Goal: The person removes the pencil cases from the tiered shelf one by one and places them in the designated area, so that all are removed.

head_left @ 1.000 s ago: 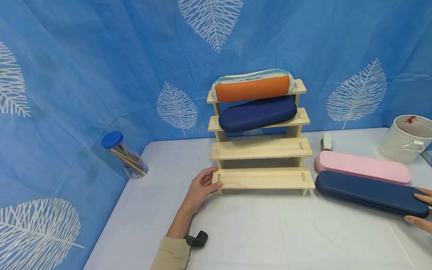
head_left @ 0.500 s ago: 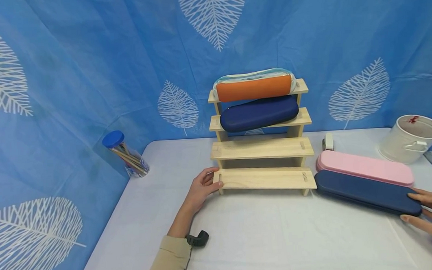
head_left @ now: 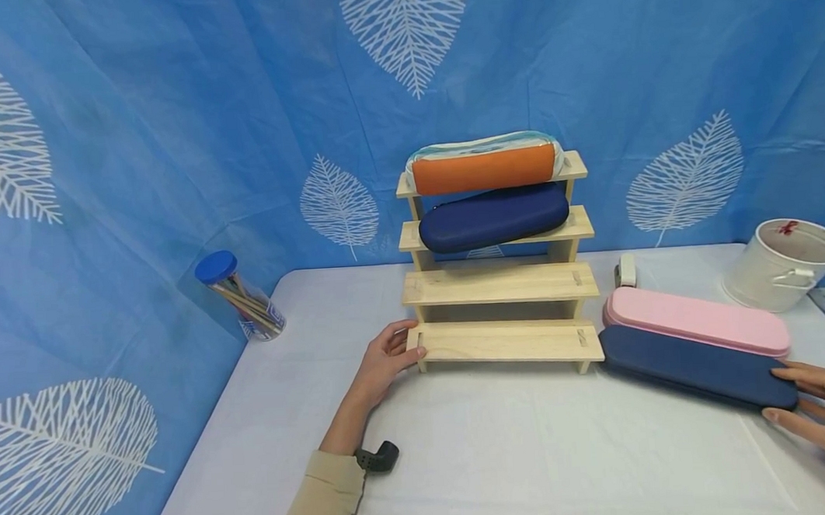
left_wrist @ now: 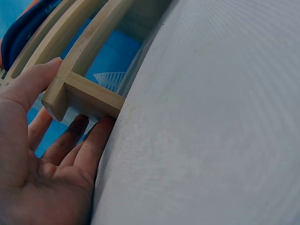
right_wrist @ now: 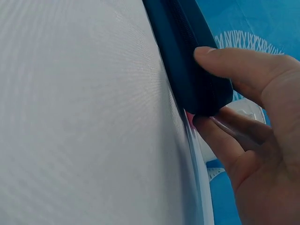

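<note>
A tiered wooden rack (head_left: 504,340) stands at the middle of the table. My left hand (head_left: 385,365) holds the left end of its lowest shelf, thumb on the front edge in the left wrist view, fingers behind and below. An orange pencil case (head_left: 485,170) sits on the top tier, and a blue pencil case (head_left: 494,218) lies slightly tilted on the tier below. At the right, my right hand (head_left: 822,407) grips the right end of a navy zipped pencil case (head_left: 698,368); its left end meets the rack's lower right corner. Behind it lies a pink case (head_left: 699,320).
A white bucket (head_left: 759,274) with a handle stands at the back right. Near the rack is a small white object (head_left: 625,270). A clear tube with a blue lid (head_left: 215,266) holds sticks at the left. Blue leaf-patterned cloth (head_left: 252,141) hangs behind.
My right hand and the navy pencil case have shifted slightly left, toward the rack. The left hand keeps its place on the lowest shelf.
</note>
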{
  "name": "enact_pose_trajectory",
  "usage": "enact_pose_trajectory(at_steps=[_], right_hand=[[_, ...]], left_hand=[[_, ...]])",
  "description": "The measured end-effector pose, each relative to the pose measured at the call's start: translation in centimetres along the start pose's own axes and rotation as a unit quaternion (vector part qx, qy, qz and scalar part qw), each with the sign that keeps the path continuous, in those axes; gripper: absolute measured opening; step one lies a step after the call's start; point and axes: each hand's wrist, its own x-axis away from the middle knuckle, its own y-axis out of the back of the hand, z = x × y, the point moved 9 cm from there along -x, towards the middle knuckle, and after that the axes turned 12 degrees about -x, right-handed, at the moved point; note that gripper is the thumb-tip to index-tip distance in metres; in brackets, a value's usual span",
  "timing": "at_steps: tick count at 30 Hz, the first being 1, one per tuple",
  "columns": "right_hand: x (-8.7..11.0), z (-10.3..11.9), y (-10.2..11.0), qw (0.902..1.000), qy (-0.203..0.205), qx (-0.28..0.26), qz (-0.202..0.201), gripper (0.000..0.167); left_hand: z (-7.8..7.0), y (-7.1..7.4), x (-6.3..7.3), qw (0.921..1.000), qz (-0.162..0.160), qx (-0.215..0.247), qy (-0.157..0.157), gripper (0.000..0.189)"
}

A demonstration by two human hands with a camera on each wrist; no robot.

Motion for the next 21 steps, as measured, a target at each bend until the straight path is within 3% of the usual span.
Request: enact_pose_trajectory(at_steps=[12,18,21], right_hand=[[-0.9,-0.1,1.6,0.9987,0.023,0.002,-0.045,0.057],[-2.4,-0.7,2.2,0.998,0.019,0.047,-0.037,0.057],[-2.9,-0.7,2.4,0.9981,0.023,0.041,-0.041,0.055]], left_hand=[[-0.4,-0.1,0.2,1.0,0.004,-0.001,0.002,0.058],[-0.4,-0.1,0.2,1.0,0.005,-0.002,-0.002,0.058],[-0.4,0.0,0.2,1.0,0.004,-0.004,-0.003,0.057]])
